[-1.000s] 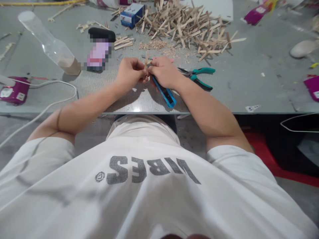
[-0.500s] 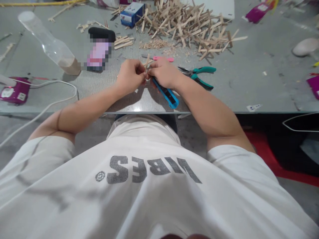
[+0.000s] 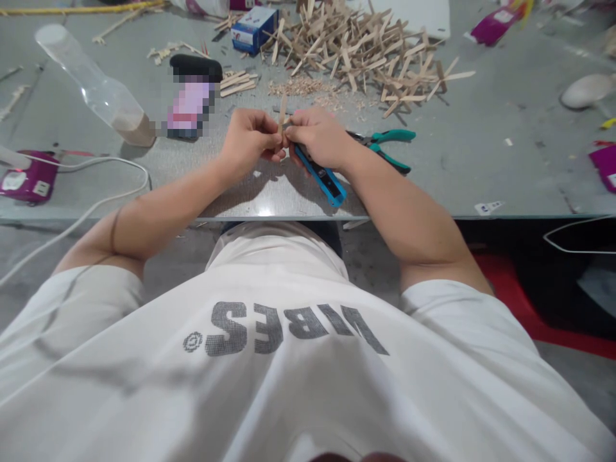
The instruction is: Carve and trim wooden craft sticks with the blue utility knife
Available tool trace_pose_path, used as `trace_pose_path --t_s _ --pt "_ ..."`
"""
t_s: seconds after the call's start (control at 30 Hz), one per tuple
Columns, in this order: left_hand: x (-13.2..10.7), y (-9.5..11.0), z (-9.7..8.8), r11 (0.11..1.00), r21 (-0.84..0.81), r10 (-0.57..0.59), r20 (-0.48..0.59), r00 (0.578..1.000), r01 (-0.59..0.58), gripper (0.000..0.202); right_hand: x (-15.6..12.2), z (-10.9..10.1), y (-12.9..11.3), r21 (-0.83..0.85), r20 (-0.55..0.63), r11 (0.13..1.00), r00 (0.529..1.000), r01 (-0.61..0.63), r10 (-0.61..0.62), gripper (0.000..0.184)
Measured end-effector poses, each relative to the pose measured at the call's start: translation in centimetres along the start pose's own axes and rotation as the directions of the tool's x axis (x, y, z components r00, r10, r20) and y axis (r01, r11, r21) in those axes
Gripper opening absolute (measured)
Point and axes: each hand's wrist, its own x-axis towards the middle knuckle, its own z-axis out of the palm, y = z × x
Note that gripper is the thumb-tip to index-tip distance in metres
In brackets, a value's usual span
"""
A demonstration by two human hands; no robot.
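Observation:
Between the fingertips of my left hand (image 3: 253, 136) is a thin wooden stick (image 3: 283, 110), pointing away from me. My right hand (image 3: 320, 136) is closed around a blue and black utility knife (image 3: 323, 179), its handle end angled toward the table's front edge. The knife's front end meets the stick where both hands come together; my fingers hide the blade. Just beyond lies a pink-handled tool (image 3: 321, 113), mostly covered by my right hand. Pliers with teal handles (image 3: 392, 136) rest beside my right wrist.
A large heap of wooden sticks (image 3: 356, 48) lies at the back, with wood shavings (image 3: 298, 86) before it. To the left are a phone (image 3: 190, 106), a clear bottle (image 3: 101, 90), a blue box (image 3: 255, 29) and a white cable (image 3: 106, 160). The glass table's edge (image 3: 269, 218) runs before me.
The stick has tilted slightly more upright, and my left fingers have shifted a little around it. My right hand keeps hold of the knife, almost in place.

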Motion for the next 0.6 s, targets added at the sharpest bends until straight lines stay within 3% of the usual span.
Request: trace_pose_path --t_s 0.3,0.6 --pt "0.02 0.12 0.04 1.0 -0.002 -0.017 0.004 1.0 0.017 0.042 -0.38 -0.03 -0.36 -0.019 0.009 1.0 1.0 0.02 -0.02 0.032" --pt "0.16 -0.47 -0.11 0.997 0.077 0.002 0.0 1.0 -0.002 0.041 -0.08 0.02 0.1 -0.176 0.008 0.98 0.996 0.088 -0.088 0.035"
